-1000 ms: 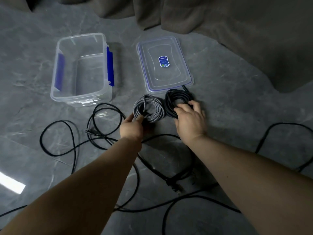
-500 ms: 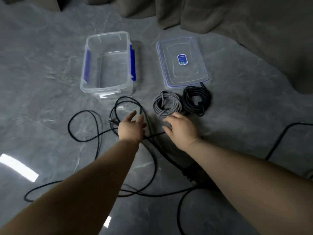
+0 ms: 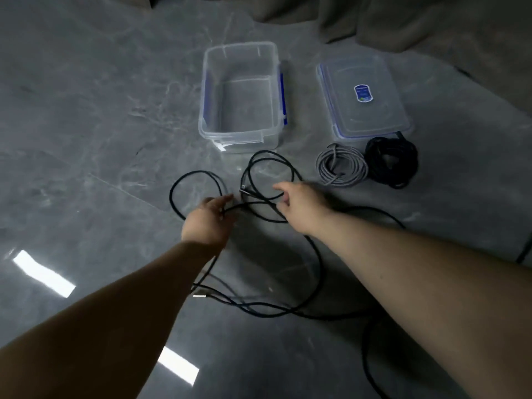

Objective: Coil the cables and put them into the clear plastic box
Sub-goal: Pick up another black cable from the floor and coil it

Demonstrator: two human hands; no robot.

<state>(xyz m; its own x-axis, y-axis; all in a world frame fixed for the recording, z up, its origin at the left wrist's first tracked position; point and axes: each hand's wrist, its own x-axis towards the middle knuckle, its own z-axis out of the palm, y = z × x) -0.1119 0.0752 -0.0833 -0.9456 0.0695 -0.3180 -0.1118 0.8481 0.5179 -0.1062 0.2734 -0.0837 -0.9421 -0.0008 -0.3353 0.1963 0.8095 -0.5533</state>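
Floor (image 3: 100,125): grey marble-look slab, glossy, with bright light patches near the left forearm; dark drape (image 3: 431,21) bunched along the far edge.
Box (image 3: 240,96): clear plastic, blue side clips, open top, nothing inside; stands beyond both hands, straight ahead of the fingers.
Lid (image 3: 364,100): clear with blue seal and a small blue sticker, flat on the floor, just right of the box and apart from it.
Grey coil (image 3: 341,164): wound, flat on the floor, beyond and to the right of the right hand, just in front of the lid.
Black coil (image 3: 391,161): wound, touching the grey coil on its right side, at the lid's near edge.
Loose cable (image 3: 267,168): black, uncoiled; loops lie between the hands and the box, more runs back under both forearms; one metal plug tip sits between the two hands, another beside the left forearm.
Left hand (image 3: 208,221): fingers (image 3: 226,200) curled at a strand of the loose cable; appears to pinch it, some motion blur.
Right hand (image 3: 302,204): fingers relaxed and spread, held over the cable loops; holds nothing.
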